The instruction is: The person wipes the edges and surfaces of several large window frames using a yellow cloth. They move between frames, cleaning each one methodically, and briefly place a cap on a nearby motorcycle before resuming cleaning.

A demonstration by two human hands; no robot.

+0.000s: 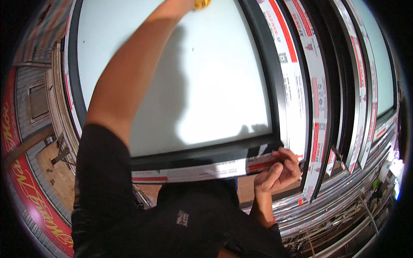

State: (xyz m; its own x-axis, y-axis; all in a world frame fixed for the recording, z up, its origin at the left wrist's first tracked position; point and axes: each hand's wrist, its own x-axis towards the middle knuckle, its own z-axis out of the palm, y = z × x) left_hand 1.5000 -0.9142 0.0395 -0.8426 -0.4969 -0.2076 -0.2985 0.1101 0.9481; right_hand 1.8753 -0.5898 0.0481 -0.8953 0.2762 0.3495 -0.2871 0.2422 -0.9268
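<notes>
A pale frosted glass panel (219,81) in a dark frame (202,148) lies in front of me. Protective film in white and red covers the outer parts of the frame. My left arm stretches across the glass to the far side, where my left hand (183,4) is cut off by the top of the picture. It is on a yellow wad (201,4), like a cloth or sponge; the fingers are out of sight. At the near right corner of the frame is my right hand (280,170), fingers loosely curled and apart from the thumb, with nothing seen in it.
More dark profiles with printed film (318,99) stand close on the right, with another glass panel (378,56) beyond. Long metal bars (318,219) are stacked at the lower right. A red sign with yellow lettering (36,206) curves along the left.
</notes>
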